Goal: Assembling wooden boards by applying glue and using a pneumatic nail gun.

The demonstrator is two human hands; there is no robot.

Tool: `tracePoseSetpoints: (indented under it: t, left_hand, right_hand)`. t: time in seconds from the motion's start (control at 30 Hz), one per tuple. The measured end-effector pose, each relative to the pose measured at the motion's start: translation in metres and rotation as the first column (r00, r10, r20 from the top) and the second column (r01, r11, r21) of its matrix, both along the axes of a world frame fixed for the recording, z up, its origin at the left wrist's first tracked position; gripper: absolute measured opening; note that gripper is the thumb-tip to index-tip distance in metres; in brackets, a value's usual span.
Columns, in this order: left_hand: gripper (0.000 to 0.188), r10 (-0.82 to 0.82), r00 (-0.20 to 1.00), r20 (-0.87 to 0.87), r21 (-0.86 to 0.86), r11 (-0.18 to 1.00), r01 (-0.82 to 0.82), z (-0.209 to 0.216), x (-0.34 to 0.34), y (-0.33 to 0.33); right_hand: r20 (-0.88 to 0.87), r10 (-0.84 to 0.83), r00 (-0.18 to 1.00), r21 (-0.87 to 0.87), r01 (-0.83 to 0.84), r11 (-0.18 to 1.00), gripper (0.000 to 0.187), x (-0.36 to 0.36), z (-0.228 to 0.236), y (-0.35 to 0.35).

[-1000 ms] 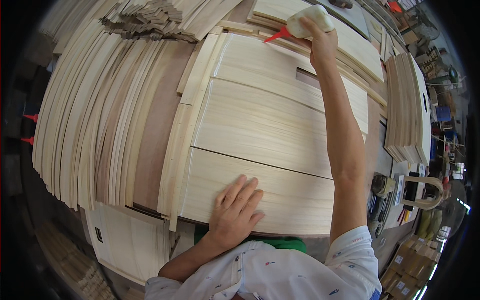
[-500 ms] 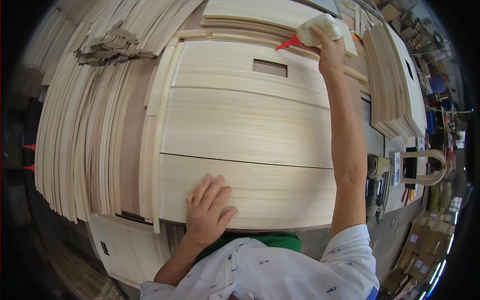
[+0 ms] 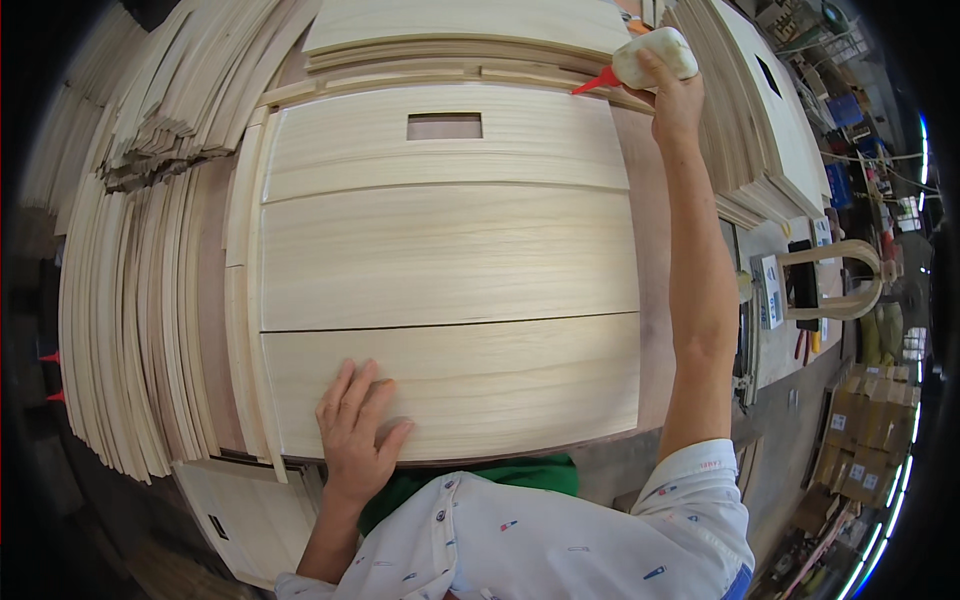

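Observation:
Flat before me lies a pale wooden panel (image 3: pixel 450 255) made of three boards, with a rectangular slot (image 3: pixel 444 126) in the farthest one. A thin whitish line runs along its left edge. My left hand (image 3: pixel 357 420) rests on the nearest board with its fingers spread. Out at the far right corner, my right hand (image 3: pixel 675 95) grips a whitish squeeze bottle (image 3: pixel 655 58) with a red nozzle. The bottle lies tilted, its nozzle pointing left and down near the panel's far right corner.
Thin wooden strips (image 3: pixel 140 320) stand in long rows at the left, with more strips (image 3: pixel 190 90) heaped beyond. A stack of boards (image 3: pixel 460 30) lies past the far edge, another stack (image 3: pixel 745 110) at the far right. A curved wooden frame (image 3: pixel 840 280) and cardboard boxes (image 3: pixel 865 430) are farther right.
The view has turned and shifted, so the panel now appears farther left and its right edge shows. My right hand still holds the bottle near the far right; my left hand stays on the panel.

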State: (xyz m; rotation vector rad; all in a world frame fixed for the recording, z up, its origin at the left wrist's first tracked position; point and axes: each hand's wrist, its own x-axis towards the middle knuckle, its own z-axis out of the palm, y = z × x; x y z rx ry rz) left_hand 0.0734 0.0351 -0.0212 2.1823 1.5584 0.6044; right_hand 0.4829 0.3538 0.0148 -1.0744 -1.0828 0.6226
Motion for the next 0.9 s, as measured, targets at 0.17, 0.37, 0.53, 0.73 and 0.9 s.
tracePoseSetpoints:
  t: [0.17,0.37,0.53,0.73,0.9]
  left_hand:
    - [0.048,-0.012,1.0,-0.008,0.0,1.0,0.012,-0.002,0.0,0.001]
    - [0.048,-0.014,1.0,-0.023,0.005,1.0,0.014,-0.003,0.0,-0.001]
    - [0.048,-0.019,0.999,-0.026,0.008,1.0,0.019,-0.002,0.002,-0.001]
    - [0.048,-0.012,1.0,-0.025,0.019,1.0,0.012,-0.003,0.001,-0.003]
    - [0.047,-0.012,0.999,-0.034,0.037,0.999,0.013,-0.005,0.001,-0.003]
  right_hand:
    - [0.01,-0.073,0.997,0.02,0.072,0.997,0.03,0.027,-0.003,-0.003]
    - [0.029,-0.076,0.997,0.001,0.076,0.997,0.032,0.045,-0.011,-0.002]
    - [-0.004,-0.141,0.99,-0.016,0.141,0.99,0.032,0.047,-0.009,-0.008]
    - [-0.002,-0.138,0.99,-0.063,0.138,0.988,0.035,0.047,-0.005,-0.028]
    - [0.009,-0.129,0.992,-0.069,0.13,0.989,0.036,0.047,-0.003,-0.055]
